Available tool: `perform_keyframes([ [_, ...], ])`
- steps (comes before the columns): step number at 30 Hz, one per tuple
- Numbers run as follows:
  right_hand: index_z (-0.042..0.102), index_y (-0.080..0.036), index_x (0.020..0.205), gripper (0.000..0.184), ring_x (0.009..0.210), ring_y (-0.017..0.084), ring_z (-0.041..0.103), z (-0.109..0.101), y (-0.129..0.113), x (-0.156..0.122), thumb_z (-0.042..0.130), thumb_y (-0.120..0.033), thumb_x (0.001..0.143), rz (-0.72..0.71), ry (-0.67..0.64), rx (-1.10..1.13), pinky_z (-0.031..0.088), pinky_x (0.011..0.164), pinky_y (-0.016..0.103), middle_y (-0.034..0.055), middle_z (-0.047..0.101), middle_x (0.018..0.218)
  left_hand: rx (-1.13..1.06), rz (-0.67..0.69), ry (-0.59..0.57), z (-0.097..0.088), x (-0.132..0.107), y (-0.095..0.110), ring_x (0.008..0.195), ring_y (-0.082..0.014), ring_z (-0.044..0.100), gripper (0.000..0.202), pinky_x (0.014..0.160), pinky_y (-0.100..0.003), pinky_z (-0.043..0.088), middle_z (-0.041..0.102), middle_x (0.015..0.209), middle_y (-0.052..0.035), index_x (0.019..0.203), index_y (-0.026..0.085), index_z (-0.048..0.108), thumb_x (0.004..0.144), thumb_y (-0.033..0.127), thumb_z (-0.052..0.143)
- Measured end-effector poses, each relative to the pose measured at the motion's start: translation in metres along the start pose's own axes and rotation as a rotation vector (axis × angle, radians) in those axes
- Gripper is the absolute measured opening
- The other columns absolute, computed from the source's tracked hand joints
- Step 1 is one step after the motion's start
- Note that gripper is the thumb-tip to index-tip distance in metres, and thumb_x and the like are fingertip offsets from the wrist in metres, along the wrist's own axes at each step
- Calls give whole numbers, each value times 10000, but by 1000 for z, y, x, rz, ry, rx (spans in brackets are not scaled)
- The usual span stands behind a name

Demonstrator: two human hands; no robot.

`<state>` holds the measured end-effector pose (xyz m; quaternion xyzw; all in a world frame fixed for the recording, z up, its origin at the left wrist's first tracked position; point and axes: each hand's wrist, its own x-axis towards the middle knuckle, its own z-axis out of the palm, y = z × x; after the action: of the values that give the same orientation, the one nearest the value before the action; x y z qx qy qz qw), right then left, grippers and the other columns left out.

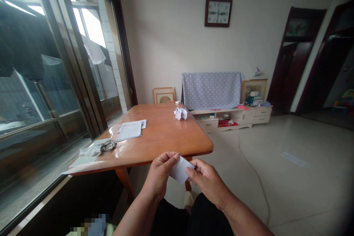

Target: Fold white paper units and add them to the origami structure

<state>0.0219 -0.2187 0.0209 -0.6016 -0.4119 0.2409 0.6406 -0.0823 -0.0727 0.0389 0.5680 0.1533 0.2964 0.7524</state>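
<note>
A small folded piece of white paper [180, 171] is held between my two hands, just in front of the table's near edge and above my lap. My left hand [165, 167] pinches its upper left edge, thumb on top. On the other side, my right hand [203, 174] grips the right corner between thumb and bent fingers. Faint crease or print lines show near the paper's upper edge. Farther off, a folded paper shape [180, 113] with printed marks stands on the wooden table [163, 132] near its far right corner.
On the table's left lie a stack of printed sheets [129, 130] and a crumpled grey cloth [95, 149]. A small white box [177, 102] sits at the far edge. Behind stands a low white cabinet [247, 117]; a cable [250, 166] runs across the floor. Glass windows flank the left.
</note>
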Motion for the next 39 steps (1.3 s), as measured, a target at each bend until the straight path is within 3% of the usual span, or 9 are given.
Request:
perform_keyframes([
  [3, 655, -182, 1008, 414, 880, 217, 666, 2, -7, 2, 628, -579, 890, -73, 30, 38, 511, 762, 312, 58, 730, 951, 27, 9, -62, 5, -4, 2, 647, -133, 564, 255, 620, -238, 433, 683, 748, -37, 815, 145, 728, 763, 377, 819],
  [9, 673, -194, 846, 416, 647, 177, 601, 0, -3, 5, 589, -598, 900, -63, 110, -45, 464, 608, 284, 9, 661, 707, 29, -19, -130, 12, -9, 3, 646, -140, 599, 288, 614, -246, 456, 700, 803, -39, 918, 159, 733, 762, 383, 825],
  [15, 657, -190, 791, 458, 646, 174, 545, -7, -5, 5, 640, -645, 837, -65, 218, 41, 447, 615, 289, 16, 625, 683, -3, -101, -207, 4, -13, 1, 687, -170, 628, 304, 643, -276, 483, 714, 846, -71, 955, 161, 690, 803, 405, 789],
  [22, 650, -182, 814, 438, 654, 172, 524, -9, -7, 4, 659, -619, 840, -50, 253, 64, 432, 621, 292, 22, 618, 695, 47, -45, -176, 0, -14, -2, 700, -153, 603, 248, 676, -259, 462, 722, 802, -63, 826, 154, 690, 809, 380, 789],
  [31, 668, -170, 826, 440, 646, 161, 515, -11, -7, 3, 682, -610, 828, -47, 255, 88, 415, 603, 276, 23, 623, 688, 46, -2, -177, 2, -13, -2, 659, -131, 569, 242, 652, -240, 436, 689, 730, -31, 794, 145, 694, 817, 371, 780],
  [39, 669, -168, 823, 394, 653, 153, 499, -13, 2, 11, 687, -561, 847, -64, 257, 100, 395, 606, 268, 8, 602, 683, 78, 26, -168, -3, -2, -14, 682, -110, 519, 269, 692, -232, 410, 624, 720, 0, 766, 148, 654, 830, 384, 766],
])
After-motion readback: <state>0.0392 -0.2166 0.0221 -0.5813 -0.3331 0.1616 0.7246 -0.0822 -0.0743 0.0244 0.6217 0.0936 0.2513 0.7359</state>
